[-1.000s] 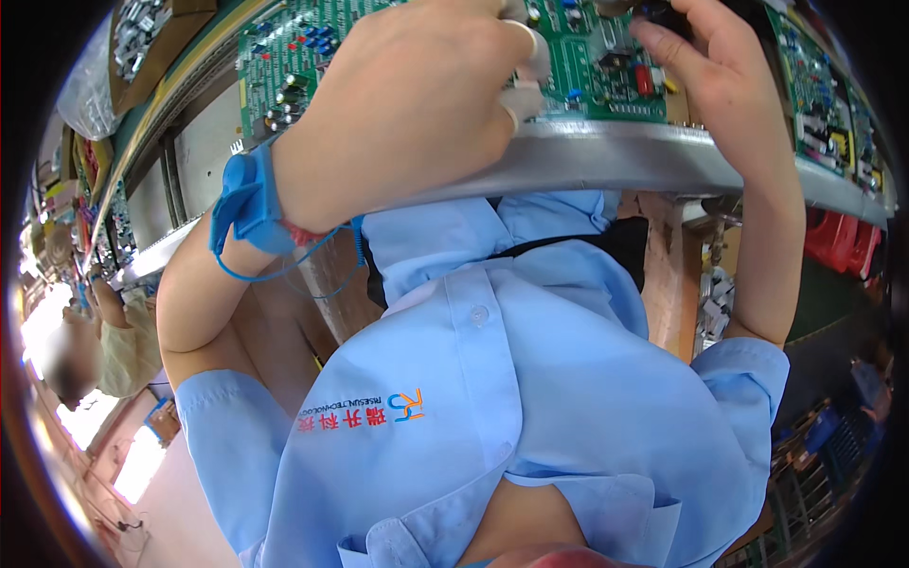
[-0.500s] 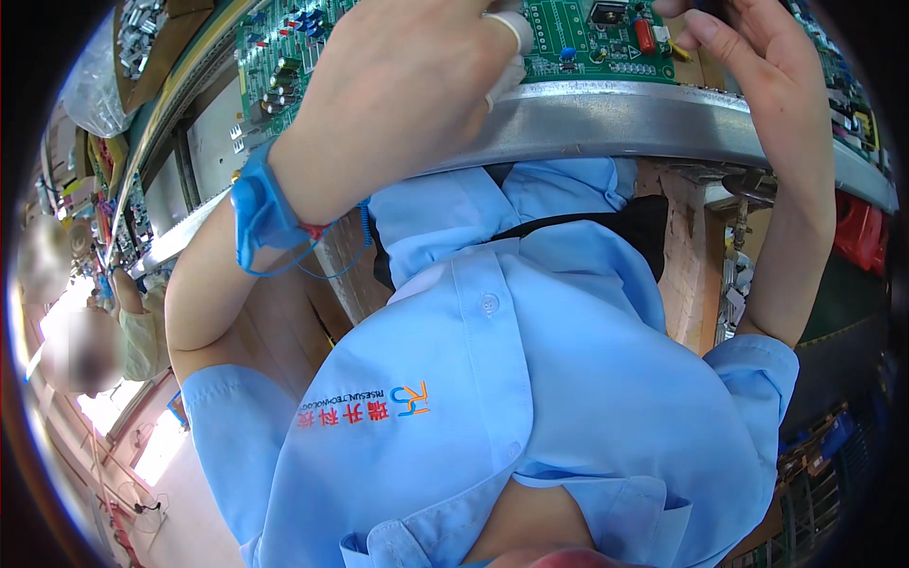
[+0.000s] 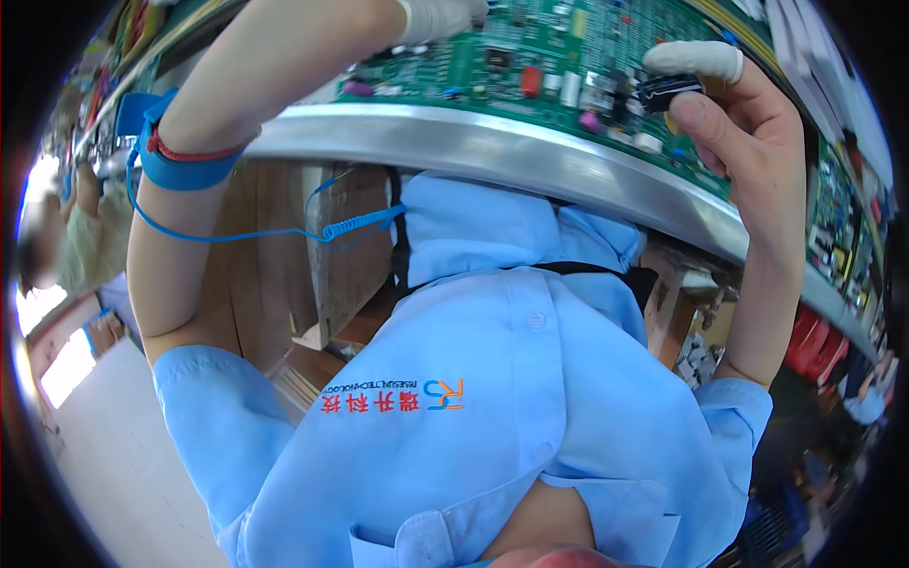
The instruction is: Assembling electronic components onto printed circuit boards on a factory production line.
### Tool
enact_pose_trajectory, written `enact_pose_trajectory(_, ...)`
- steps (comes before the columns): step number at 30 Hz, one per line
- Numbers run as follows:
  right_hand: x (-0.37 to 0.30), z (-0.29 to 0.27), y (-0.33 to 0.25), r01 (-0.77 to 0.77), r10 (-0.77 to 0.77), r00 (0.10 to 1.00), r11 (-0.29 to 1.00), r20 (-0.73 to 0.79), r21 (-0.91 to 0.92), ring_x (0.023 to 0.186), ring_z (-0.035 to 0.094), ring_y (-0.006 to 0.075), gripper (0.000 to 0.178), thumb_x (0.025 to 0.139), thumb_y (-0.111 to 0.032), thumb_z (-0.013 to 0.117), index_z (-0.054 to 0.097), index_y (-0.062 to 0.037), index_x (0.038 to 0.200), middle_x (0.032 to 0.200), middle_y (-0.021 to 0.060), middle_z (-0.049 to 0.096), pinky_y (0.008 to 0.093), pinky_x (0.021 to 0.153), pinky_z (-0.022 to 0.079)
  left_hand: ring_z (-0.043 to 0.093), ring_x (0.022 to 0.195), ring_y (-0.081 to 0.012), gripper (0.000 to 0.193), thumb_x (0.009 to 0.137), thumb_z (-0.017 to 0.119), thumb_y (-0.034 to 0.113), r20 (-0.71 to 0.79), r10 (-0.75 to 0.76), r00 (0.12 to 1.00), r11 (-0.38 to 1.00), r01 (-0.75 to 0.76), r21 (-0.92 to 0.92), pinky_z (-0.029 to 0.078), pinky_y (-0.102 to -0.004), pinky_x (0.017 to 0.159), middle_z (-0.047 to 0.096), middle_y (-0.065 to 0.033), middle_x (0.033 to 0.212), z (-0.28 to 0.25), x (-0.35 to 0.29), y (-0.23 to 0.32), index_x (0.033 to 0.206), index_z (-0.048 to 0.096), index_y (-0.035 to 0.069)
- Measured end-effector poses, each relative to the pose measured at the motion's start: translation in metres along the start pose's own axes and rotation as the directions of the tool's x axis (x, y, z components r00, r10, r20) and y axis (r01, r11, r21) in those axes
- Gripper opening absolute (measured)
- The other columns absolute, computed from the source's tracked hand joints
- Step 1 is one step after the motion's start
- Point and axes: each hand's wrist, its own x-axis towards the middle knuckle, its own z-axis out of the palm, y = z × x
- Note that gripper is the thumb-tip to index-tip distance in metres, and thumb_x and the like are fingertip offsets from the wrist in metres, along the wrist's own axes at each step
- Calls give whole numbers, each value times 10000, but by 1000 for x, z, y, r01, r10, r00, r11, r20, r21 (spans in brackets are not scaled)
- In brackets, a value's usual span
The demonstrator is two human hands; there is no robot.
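Observation:
My right hand [image 3: 734, 114] pinches a black cylindrical capacitor [image 3: 669, 92] between thumb and forefinger, with a white finger cot on the forefinger. It is held over the right part of a green circuit board [image 3: 417, 83]. My left hand [image 3: 431, 19] reaches over the board's far left, partly cut off by the upper edge. Its fingers, in white cots, are drawn together beside a small dark blue piece; what they grip is unclear. On the board stand a red block-shaped component [image 3: 531, 81], a silver-white cylinder [image 3: 570, 90] and purple round parts [image 3: 590, 121].
A metal rail [image 3: 454, 133] runs along the near side of the board. A blue wrist strap [image 3: 185, 161] on my left arm trails a coiled cord [image 3: 360, 222]. More populated boards [image 3: 833, 227] lie at the right, above a red bag [image 3: 816, 346]. Another person's sleeve [image 3: 95, 237] shows far left.
My left hand has moved up and left, away from the rail. My right hand has come down, and the black capacitor now shows in its pinch. More of the board is visible.

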Motion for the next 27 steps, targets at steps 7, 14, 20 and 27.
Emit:
enact_pose_trajectory(7, 69, 83, -25, 149, -116, 986, 939, 123, -310, 587, 493, 54, 238, 905, -112, 643, 646, -57, 1137, 872, 38, 687, 215, 529, 392, 641, 659, -108, 331, 1019, 505, 263, -561, -643, 522, 670, 737, -83, 534, -196, 563, 669, -105, 913, 7, -46, 105, 1126, 592, -38)
enact_pose_trajectory(14, 104, 126, -10, 599, -548, 766, 421, 336, -681, 614, 584, 231, 189, 833, -205, 719, 668, -97, 980, 815, 55, 638, 317, 541, 446, 693, 778, -200, 318, 1014, 484, 132, -859, -425, 285, 673, 734, -90, 587, -240, 647, 658, -169, 1017, 12, -84, 96, 1256, 515, -72)
enact_pose_trajectory(20, 106, 133, -16, 543, -431, 808, 277, 403, -792, 636, 598, 235, 170, 835, -207, 709, 668, -119, 975, 793, 32, 616, 334, 524, 443, 701, 885, -227, 325, 1000, 507, 124, -857, -332, 393, 659, 747, 88, 611, -263, 747, 657, -183, 1022, 13, -100, 97, 1263, 520, -66)
enact_pose_trajectory(27, 106, 142, -25, 535, -408, 800, 150, 441, -831, 666, 617, 238, 174, 844, -234, 697, 662, -98, 947, 774, 35, 600, 353, 519, 445, 708, 819, -172, 296, 991, 530, 148, -865, -352, 356, 645, 762, 52, 611, -235, 672, 675, -161, 1046, 13, -103, 95, 1216, 539, -43)
